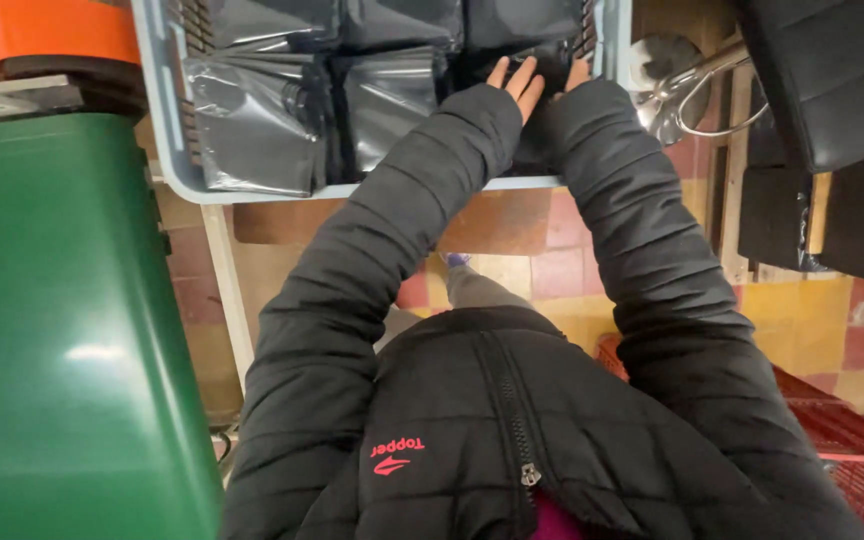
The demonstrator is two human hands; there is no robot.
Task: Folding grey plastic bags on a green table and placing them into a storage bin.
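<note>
Against the smooth green bin (62, 330) stands a pale plastic crate (167, 150) packed with glossy, crinkled grey bags (252, 120). At its far-right corner the left hand (517, 82) and right hand (577, 72) press flat-fingered on one dark bag (537, 150), seemingly settling it; closing around it comes next.

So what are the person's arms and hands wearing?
Both arms are in a black puffy quilted jacket with stitched bands across the sleeves. The long sleeves cover most of the left hand and the right hand, so only bare fingers stick out; no gloves or rings show. The jacket has a front zip and a small red mark on the chest.
</note>
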